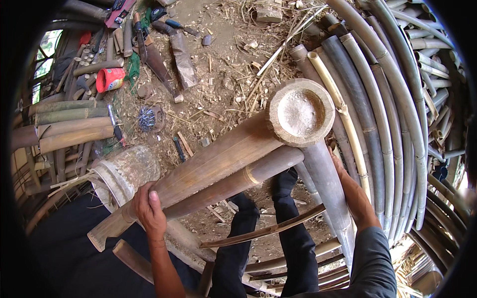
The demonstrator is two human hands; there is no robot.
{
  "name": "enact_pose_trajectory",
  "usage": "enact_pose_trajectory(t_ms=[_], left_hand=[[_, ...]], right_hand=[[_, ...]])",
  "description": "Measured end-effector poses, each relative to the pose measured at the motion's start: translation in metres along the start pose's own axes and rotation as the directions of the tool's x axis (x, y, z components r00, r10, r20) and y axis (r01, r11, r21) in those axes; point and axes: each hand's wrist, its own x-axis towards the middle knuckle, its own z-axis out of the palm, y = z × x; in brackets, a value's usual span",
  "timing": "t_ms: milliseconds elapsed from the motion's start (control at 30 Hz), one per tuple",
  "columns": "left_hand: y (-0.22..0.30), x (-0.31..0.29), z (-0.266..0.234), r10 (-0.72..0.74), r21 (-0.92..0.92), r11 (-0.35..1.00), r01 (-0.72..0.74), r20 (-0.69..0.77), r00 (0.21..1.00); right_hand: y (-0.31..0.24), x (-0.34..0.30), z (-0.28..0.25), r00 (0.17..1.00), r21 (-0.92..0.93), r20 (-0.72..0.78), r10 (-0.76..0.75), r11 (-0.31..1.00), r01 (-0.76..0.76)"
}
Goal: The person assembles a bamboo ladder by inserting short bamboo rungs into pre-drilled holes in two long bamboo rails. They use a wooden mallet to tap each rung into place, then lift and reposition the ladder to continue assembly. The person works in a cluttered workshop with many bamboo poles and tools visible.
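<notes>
A thick brown bamboo pole [218,161] slants across the middle, its pale cut end facing up with a whitish inner wall across the opening. My left hand [150,211] grips its lower left part, thumb on top. Under it a thinner brown bamboo pole [243,181] runs alongside. A grey bamboo post [325,186] comes from below and reaches the underside of the thick pole's cut end. Beside that post is my right hand [336,160], close below the cut end; its fingers are mostly hidden behind the bamboo.
Many long bamboo poles [382,124] stack along the right. A split bamboo strip [263,229] crosses before my legs. At left stand a dirty white bucket [131,169], a red tub [110,79] and cut bamboo pieces [74,116]. A sheathed blade [156,62] lies on the chip-strewn ground.
</notes>
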Motion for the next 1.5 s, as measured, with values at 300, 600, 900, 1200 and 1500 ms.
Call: enact_pose_trajectory(t_ms=[300,600,900,1200,1500], left_hand=[[0.001,-0.01,-0.012,0.104,0.141,0.984,-0.11,0.05,0.993],[-0.012,-0.014,-0.005,0.002,0.095,0.995,-0.003,0.012,1.0],[-0.033,-0.025,0.018,0.023,-0.132,0.99,-0.041,-0.13,0.991],[-0.032,-0.041,-0.01,-0.166,-0.518,0.853,0.058,-0.163,0.973],[-0.122,-0.256,-0.162,-0.492,-0.928,0.308,-0.208,-0.343,0.8]], right_hand=[[-0.08,-0.049,-0.084,0.945,-0.332,-0.118,0.305,0.885,-0.327],[-0.2,-0.223,-0.218,0.843,0.334,-0.183,0.505,0.839,-0.43],[-0.552,-0.139,-0.192,0.723,-0.297,-0.516,-0.459,0.888,0.352],[-0.703,0.097,0.041,0.695,-0.681,0.466,-0.548,0.28,0.677],[-0.632,0.11,0.147,0.662,-0.575,0.536,-0.524,0.347,0.741]])
